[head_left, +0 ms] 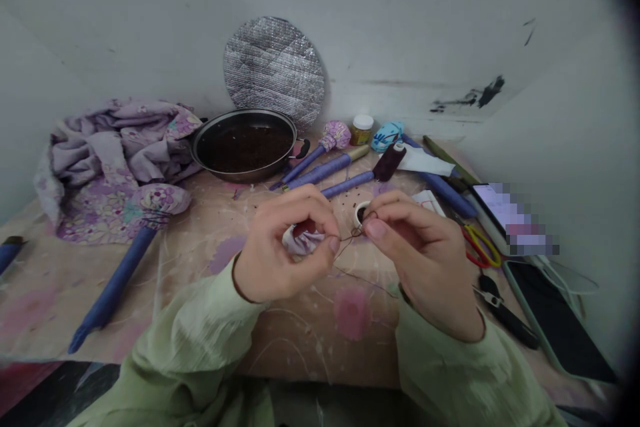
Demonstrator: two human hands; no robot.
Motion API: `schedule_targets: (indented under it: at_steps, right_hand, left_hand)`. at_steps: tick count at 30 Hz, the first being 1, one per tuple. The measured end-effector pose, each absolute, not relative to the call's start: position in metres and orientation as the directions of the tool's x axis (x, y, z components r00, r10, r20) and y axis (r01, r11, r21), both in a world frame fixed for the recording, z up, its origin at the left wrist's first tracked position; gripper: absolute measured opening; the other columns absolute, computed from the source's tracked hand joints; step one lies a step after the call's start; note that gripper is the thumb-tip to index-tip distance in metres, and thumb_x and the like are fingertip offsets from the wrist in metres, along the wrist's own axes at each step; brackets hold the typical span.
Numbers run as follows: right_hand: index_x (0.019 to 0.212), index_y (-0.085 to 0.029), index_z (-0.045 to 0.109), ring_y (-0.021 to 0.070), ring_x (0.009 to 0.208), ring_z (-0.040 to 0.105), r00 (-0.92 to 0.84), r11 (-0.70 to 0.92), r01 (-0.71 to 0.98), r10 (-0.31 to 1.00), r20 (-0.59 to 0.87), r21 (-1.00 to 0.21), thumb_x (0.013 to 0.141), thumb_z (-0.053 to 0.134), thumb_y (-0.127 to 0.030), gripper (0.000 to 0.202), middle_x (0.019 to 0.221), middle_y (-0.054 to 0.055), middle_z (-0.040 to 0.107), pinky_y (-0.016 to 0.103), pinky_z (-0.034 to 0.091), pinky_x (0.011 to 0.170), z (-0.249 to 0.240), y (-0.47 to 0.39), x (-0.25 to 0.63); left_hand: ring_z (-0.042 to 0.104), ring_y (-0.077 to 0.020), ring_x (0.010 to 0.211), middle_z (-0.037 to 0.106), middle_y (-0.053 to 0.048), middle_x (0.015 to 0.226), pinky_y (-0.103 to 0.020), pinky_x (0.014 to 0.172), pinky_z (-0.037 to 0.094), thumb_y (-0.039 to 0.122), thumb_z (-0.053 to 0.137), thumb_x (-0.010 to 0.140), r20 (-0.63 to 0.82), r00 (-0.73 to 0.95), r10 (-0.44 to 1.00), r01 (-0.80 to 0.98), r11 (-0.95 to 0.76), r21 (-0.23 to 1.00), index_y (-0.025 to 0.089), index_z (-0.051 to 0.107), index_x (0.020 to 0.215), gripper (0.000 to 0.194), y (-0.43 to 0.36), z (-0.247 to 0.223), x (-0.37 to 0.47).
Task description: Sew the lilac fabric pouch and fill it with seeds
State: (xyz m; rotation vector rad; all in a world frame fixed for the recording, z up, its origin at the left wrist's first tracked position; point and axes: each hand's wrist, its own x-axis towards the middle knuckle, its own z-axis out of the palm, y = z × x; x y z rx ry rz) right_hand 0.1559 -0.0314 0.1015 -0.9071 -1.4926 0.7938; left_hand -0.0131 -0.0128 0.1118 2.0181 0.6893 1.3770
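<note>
On the pale pink-stained surface [280, 337] before me I count two sticks with lilac floral padded heads [163, 199], one at my left and one beyond my hands, one blue-patterned padded bundle [387, 136], one dark maroon thread spool [390, 161], one small white-lidded jar [361, 131], one round black pan with dark contents [245, 147], one round silver quilted foil disc [275, 70] behind it, and one pair of red-and-yellow-handled scissors [483, 245] at my right. One thin dark brown thread [347, 237] spans the gap between my hands, with a small loop near my right fingertips. My left hand [287, 240] is curled into a ring, thumb and forefinger pinched together on the thread. My right hand [427, 247] pinches it too, thumb against forefinger, near a small white round container [359, 215] partly hidden behind it. How the other fingers close, I cannot fully tell.
</note>
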Motion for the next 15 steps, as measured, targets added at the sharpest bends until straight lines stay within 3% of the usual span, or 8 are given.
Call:
schedule_targets:
  at_steps: [8, 15]
  right_hand:
    - [0.078, -0.023, 0.068, 0.0111, 0.076, 0.057, -0.118, 0.447, -0.043, 0.886, 0.449, -0.893, 0.078, 0.065, -0.017, 0.007, 0.08, -0.001, 0.059, 0.027, 0.048, 0.068, 0.0997, -0.031, 0.1584]
    - [0.086, -0.026, 0.071, 0.0102, 0.076, 0.056, -0.255, 0.427, -0.009, 0.873, 0.415, -0.904, 0.079, 0.065, -0.017, 0.012, 0.079, -0.001, 0.059, 0.026, 0.049, 0.066, 0.1055, -0.031, 0.1606]
  left_hand:
    - [0.053, -0.0129, 0.069, 0.06, -0.004, 0.075, -0.027, 0.058, 0.042, 0.023, 0.056, 0.084, 0.566, 0.274, 0.778, 0.088, -0.606, 0.79, 0.018, 0.067, 0.077, 0.014, -0.009, 0.1076, -0.0173]
    - [0.052, -0.0115, 0.063, 0.059, -0.003, 0.07, -0.026, 0.056, 0.043, 0.028, 0.059, 0.083, 0.396, 0.46, 0.795, -0.024, -0.435, 0.9, 0.017, 0.068, 0.071, 0.018, -0.0058, 0.1104, -0.0148]
